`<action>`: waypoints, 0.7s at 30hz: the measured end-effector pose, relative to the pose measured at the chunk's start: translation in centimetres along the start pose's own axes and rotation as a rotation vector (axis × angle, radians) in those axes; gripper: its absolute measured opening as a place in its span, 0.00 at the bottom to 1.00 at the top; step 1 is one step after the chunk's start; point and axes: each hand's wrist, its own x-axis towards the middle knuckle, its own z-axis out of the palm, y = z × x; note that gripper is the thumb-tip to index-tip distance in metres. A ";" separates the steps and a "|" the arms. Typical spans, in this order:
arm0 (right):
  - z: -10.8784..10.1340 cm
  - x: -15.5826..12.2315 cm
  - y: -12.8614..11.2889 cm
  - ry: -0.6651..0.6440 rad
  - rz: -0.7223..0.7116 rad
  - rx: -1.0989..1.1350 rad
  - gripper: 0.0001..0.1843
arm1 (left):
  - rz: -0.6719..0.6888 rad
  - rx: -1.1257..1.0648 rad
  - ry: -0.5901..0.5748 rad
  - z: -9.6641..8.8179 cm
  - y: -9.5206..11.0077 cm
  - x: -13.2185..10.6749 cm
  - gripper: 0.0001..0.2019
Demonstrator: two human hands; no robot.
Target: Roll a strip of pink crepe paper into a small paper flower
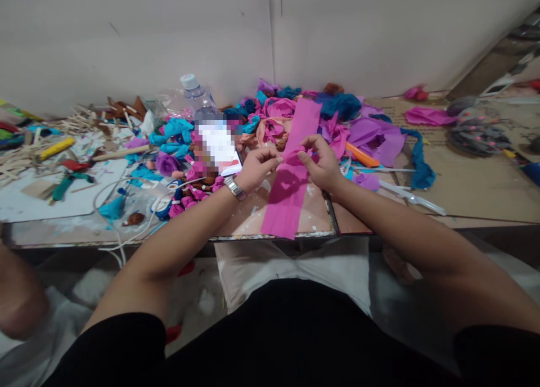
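A black shirt (pixel 295 336) fills the bottom of the frame, closest to the camera. At the centre, the right hand (pixel 324 165) pinches a gathered bit of pink crepe paper (pixel 297 157) between thumb and forefinger. The left hand (pixel 256 170), wearing a metal-band wristwatch (pixel 235 188), brings its fingertips together at the bit's left side; whether they grip it, I cannot tell. Holding the two hands so close probably keeps the thin paper under control.

Beneath them a long pink crepe-paper strip (pixel 283 201) slants from upper centre to lower centre, its near end reaching the front edge of the tabletop (pixel 236 221). A dark seam (pixel 332 212) runs just right of that end.

Left of centre, a partly pixelated bright-screened phone (pixel 217 145) tilts up before a capped bottle (pixel 201 99), perhaps so its screen can be seen. Crumpled coloured paper (pixel 373 131) and an orange cutter (pixel 363 154) crowd the far and right sides. Sideways room is narrow near the fingers, wider over the cardboard (pixel 485 193) at right.
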 end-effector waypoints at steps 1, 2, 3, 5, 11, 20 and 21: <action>0.0 0.0 0.1 0.000 -0.005 0.000 0.19 | -0.021 -0.030 -0.001 0.0 -0.1 0.0 0.15; 0.0 0.0 0.2 -0.002 -0.008 -0.005 0.19 | -0.039 -0.063 0.001 0.0 -0.2 0.0 0.16; -0.1 -0.1 0.2 -0.006 -0.011 -0.014 0.19 | -0.054 -0.091 0.002 0.0 -0.2 0.0 0.17; -0.1 -0.1 0.4 -0.021 -0.015 -0.038 0.20 | -0.082 -0.110 -0.007 0.1 -0.3 0.0 0.22; -0.1 -0.1 0.4 -0.030 -0.030 -0.068 0.20 | -0.184 -0.126 0.023 0.4 -0.1 -0.1 0.24; 0.0 -0.2 0.3 -0.025 -0.038 -0.072 0.18 | -0.243 -0.157 0.063 0.4 -0.6 0.2 0.21; 0.0 -0.1 0.3 -0.025 -0.037 -0.073 0.19 | -0.203 -0.101 0.073 0.3 -0.7 0.2 0.21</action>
